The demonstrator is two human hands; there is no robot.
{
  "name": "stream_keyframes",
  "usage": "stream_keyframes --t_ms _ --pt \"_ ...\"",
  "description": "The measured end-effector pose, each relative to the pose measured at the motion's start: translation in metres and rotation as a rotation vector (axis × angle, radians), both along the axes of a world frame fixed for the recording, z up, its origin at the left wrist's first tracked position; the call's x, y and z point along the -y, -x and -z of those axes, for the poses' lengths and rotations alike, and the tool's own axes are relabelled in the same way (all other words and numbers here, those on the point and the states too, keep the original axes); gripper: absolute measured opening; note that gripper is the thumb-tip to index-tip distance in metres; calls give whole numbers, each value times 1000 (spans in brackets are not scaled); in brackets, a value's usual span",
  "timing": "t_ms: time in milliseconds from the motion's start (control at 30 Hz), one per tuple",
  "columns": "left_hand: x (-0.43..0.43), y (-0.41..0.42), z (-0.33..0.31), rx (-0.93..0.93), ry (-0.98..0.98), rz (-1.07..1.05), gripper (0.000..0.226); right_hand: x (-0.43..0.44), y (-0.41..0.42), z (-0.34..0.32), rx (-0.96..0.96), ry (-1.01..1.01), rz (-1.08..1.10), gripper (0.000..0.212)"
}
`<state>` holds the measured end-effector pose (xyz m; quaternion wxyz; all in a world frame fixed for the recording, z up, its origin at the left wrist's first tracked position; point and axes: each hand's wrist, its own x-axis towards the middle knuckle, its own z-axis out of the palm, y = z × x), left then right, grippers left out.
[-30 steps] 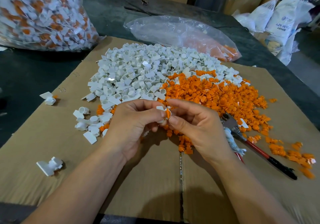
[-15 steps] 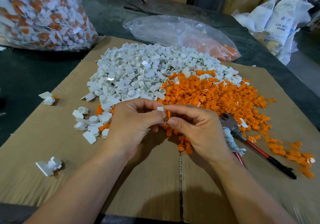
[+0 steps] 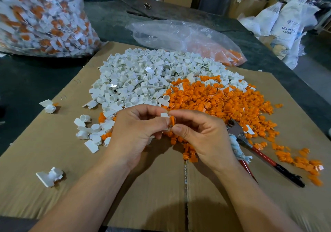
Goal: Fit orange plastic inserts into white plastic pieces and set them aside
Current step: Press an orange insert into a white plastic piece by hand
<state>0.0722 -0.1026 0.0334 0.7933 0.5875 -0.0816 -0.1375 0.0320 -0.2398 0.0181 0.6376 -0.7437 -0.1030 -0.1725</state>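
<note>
Orange insert (image 3: pixel 172 121) stands upright, pinched in right hand (image 3: pixel 202 133), touching white piece (image 3: pixel 164 114) pinched in left hand (image 3: pixel 136 131); push likely goes left.

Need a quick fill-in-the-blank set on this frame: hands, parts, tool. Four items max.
1. The right hand pinches an insert whose colour is ___.
2. The left hand holds a small plastic piece whose colour is ___.
3. The red-handled pliers lie to the ___ of the right hand.
4. The white pile rests on a flat sheet of ___.

Missing words: orange; white; right; cardboard.
</note>
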Motion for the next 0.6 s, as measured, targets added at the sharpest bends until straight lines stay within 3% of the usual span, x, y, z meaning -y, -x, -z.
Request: stream_keyframes --t_ms 367,600 --pt "-1 0 1 19 13 18 33 -1 -1 2 8 9 18 23" --pt "-1 -2 0 -41 30 -7 35 0 -2 2 -59 -36 14 43"
